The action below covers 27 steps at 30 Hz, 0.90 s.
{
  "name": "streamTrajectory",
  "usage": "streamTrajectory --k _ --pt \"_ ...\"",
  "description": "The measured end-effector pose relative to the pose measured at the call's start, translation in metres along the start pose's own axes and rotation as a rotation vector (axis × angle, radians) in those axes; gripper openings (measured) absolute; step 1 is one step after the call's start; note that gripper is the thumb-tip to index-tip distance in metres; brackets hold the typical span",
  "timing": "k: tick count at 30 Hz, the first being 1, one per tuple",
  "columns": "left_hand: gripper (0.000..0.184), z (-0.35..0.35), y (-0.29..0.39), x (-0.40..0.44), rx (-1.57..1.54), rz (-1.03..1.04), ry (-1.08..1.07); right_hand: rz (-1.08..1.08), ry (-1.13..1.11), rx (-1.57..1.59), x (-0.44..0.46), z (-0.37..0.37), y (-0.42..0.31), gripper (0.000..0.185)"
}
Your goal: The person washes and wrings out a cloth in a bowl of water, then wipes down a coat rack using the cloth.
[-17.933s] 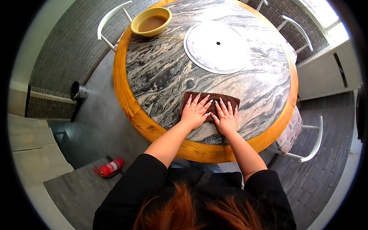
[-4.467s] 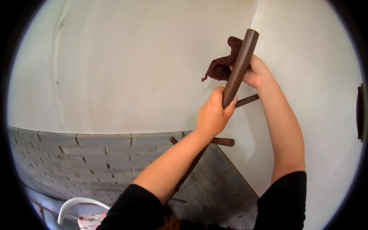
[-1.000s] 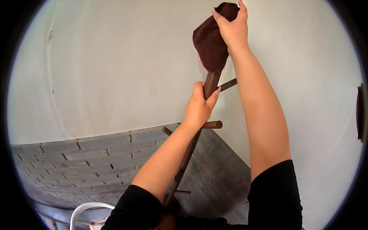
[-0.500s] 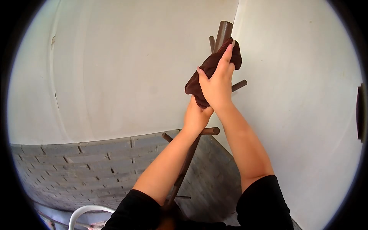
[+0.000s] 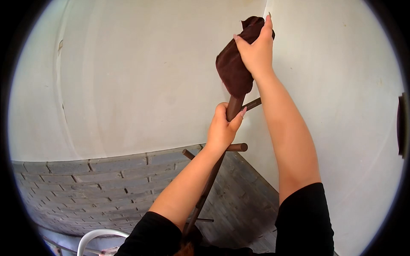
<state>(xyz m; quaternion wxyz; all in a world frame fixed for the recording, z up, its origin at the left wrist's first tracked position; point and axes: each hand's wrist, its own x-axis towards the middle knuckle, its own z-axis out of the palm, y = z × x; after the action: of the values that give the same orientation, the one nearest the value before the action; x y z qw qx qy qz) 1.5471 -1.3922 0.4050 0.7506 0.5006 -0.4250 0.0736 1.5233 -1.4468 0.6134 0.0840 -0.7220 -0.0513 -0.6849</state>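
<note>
A brown coat rack [image 5: 208,187] with round side pegs stands in front of me. My left hand [image 5: 222,128] is wrapped around its pole just below a dark brown cloth [image 5: 235,70]. With thumb and fingers, my right hand [image 5: 258,49] grips that cloth around the upper end of the pole. The cloth hides the top of the rack, and part of it hangs down the pole. One peg [image 5: 252,104] sticks out to the right above my left hand, and another peg [image 5: 238,147] lies just below it.
Pale walls [image 5: 141,77] meet in a corner behind the rack. Grey brickwork [image 5: 111,183] covers the lower wall. A white curved chair-like frame [image 5: 92,234] stands at the lower left. A dark object [image 5: 401,126] is at the right edge.
My right hand has slid up the pole with the cloth, which now covers the top end. My left hand stays low on the pole, now apart from the cloth.
</note>
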Motion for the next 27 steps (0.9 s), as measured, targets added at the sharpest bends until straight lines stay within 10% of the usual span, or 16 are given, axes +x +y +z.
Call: streamTrajectory --k 3,8,17,21,27 --pt "0.038 -0.004 0.01 -0.003 0.047 -0.039 -0.002 0.234 -0.054 0.379 0.016 -0.004 -0.001 0.112" --pt "0.041 -0.003 -0.005 0.002 -0.001 -0.003 0.004 0.595 -0.296 0.888 0.015 -0.013 -0.007 0.042" --pt "0.06 -0.034 0.037 0.046 -0.07 0.05 -0.257 0.416 -0.147 0.852 -0.005 -0.004 0.007 0.038" --pt "0.067 -0.059 0.102 0.088 -0.253 -0.036 0.145 0.301 0.008 0.437 -0.046 0.011 0.019 0.086" --pt "0.091 -0.033 0.127 0.085 0.408 0.359 -0.067 0.074 0.011 0.172 -0.096 0.008 0.003 0.086"
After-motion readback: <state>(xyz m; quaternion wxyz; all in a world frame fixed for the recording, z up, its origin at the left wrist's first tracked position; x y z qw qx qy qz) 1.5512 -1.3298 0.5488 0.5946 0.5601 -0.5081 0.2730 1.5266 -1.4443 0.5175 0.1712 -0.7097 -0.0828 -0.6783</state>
